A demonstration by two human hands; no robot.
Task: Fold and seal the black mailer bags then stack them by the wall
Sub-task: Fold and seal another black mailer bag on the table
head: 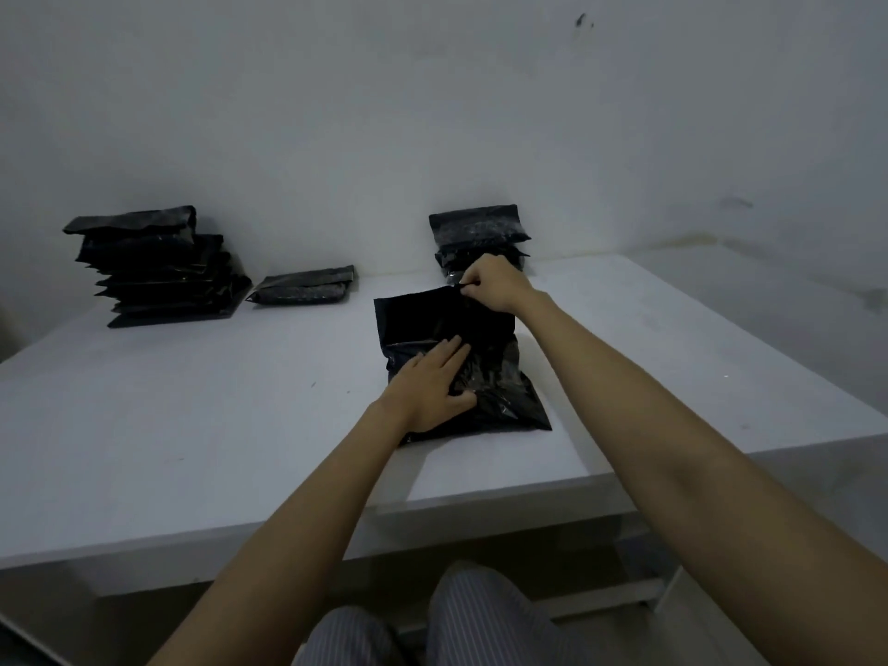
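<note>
A glossy black plastic mailer bag (456, 362) lies flat on the white rectangular table (192, 425), a little right of the middle, its lower end near the front edge and its open flap pointing toward the back edge. The left hand (430, 384) lies palm down on the bulging lower half of this bag, fingers straight and pressing, thumb spread along the crinkled plastic; it holds nothing. The right hand (495, 283) reaches over the far end of the bag and pinches the top right corner of the flap between thumb and curled fingers. Whether it has hold of a strip or only the flap edge is too small to tell.

Along the back edge, against the pale grey wall (432, 113), three groups of black bags stand. Near the back left corner is a tall uneven stack of folded black bags (158, 269). Just to its right a single folded black bag (305, 286) lies flat. Directly behind the right hand, a shorter stack of black bags (478, 233) rests touching the wall, partly hidden by the hand.

Below the front edge, grey striped trouser legs (456, 617) show.
</note>
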